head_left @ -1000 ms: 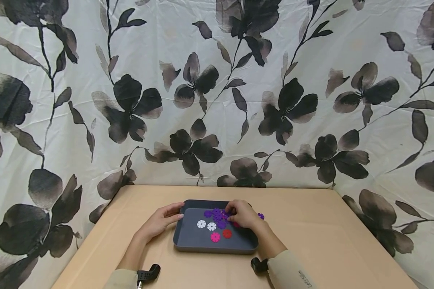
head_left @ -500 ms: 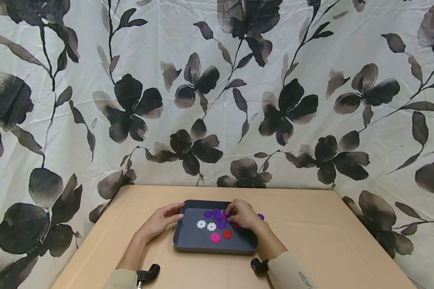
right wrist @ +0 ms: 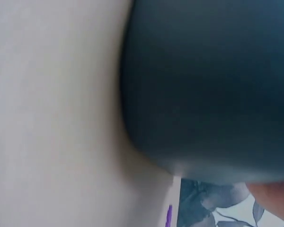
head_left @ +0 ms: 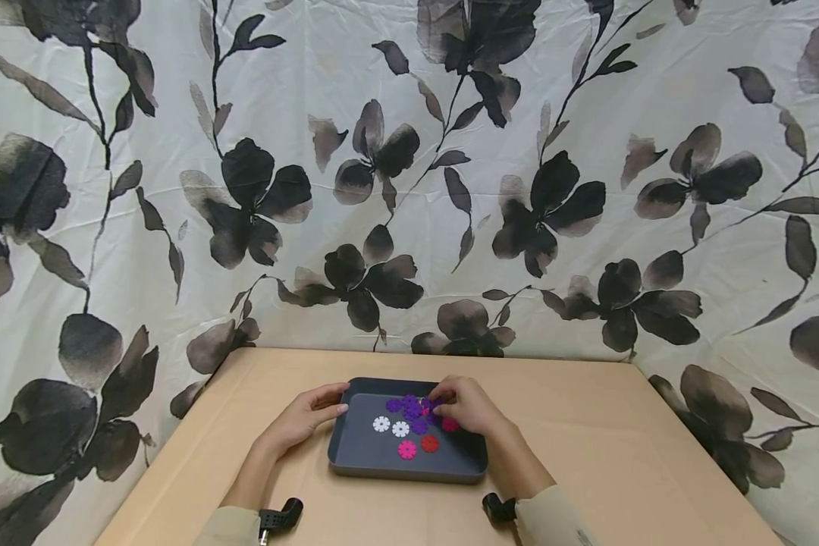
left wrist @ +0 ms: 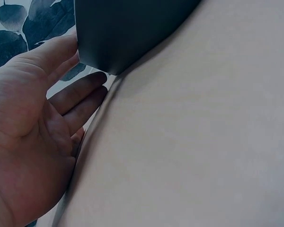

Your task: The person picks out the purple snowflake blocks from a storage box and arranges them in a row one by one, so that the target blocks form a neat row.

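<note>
A shallow dark grey tray holds several small flower-shaped discs. Most are purple and heaped at the back, with white discs, pink discs and a red disc around them. My left hand is at the tray's left side, thumb and fingertips right at its wall; in the left wrist view its fingers stretch out beside the tray's corner. My right hand reaches over the right rim, thumb and finger bent toward each other at the purple heap. Whether they pinch a disc I cannot tell.
The tray lies on a light tan table. A flower-print cloth hangs behind the table and along its sides. Outside the tray wall, in the right wrist view, stands a thin purple piece, its flat side turned away.
My right wrist and forearm have shifted slightly right, uncovering more of a pink disc and covering a purple one beyond the tray's right side. The left hand stays in place.
</note>
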{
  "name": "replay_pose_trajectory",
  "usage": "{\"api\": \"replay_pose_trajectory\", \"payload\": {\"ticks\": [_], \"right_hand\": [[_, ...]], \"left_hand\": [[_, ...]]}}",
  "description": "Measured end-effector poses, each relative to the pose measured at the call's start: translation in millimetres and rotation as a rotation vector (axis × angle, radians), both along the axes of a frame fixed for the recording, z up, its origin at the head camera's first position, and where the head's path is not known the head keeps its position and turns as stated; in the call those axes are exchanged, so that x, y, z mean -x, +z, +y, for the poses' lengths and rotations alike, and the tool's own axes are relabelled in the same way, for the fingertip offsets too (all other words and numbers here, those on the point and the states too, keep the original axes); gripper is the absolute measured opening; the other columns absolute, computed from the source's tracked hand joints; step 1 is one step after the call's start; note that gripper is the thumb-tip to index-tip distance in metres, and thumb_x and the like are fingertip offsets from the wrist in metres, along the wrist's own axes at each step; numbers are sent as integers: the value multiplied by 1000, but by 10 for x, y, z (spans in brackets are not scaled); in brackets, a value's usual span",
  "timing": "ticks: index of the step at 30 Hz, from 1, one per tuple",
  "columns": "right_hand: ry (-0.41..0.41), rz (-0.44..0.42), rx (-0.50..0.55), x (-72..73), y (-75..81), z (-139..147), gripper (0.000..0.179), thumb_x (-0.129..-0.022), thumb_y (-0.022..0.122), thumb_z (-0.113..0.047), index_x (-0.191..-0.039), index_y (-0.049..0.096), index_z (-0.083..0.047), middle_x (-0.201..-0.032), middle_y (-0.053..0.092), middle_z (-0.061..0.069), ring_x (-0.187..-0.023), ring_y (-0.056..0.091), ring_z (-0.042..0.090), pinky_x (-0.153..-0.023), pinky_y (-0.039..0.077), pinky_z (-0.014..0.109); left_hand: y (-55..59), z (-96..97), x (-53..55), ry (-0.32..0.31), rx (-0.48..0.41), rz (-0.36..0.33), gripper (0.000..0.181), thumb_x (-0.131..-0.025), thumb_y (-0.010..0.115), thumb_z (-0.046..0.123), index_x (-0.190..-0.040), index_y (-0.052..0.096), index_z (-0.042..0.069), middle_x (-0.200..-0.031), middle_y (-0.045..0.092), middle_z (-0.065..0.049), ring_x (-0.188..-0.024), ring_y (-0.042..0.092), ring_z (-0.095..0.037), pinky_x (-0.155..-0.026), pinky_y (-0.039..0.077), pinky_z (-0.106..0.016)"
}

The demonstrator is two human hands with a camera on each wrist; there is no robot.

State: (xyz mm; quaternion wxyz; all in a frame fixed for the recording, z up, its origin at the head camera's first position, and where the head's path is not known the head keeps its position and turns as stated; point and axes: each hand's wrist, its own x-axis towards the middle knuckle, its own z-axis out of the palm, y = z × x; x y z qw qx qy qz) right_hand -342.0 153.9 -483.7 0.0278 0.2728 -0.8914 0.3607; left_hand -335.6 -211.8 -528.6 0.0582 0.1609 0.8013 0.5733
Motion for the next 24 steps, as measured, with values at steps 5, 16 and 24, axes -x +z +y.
{"api": "replay_pose_trajectory", "payload": {"ticks": [5, 16, 24], "right_hand": [[-41, 12, 70, -46, 27, 93, 15, -90, 78, 0, -105, 78, -2, -108, 71, 6, -94, 71, 25, -80, 60, 26], [-122, 55, 197, -88, 146, 296, 20, -87, 84, -6, -106, 79, -4, -107, 73, 6, -89, 69, 14, -79, 61, 23], [-166, 13, 301, -67, 125, 481, 17, -88, 83, -6, -105, 80, -8, -111, 74, 8, -99, 74, 24, -84, 64, 29]], "left_hand": [[4, -5, 1, -7, 10, 2, 61, -97, 74, 32, -150, 55, 9, -155, 55, -13, -146, 49, -34, -121, 40, -48], [1, -14, 8, -7, 16, 10, 60, -98, 74, 31, -150, 55, 9, -156, 54, -13, -147, 48, -34, -122, 37, -51], [11, -11, 2, -11, 14, 13, 60, -98, 74, 31, -150, 55, 9, -156, 54, -13, -147, 48, -35, -122, 37, -52]]}}
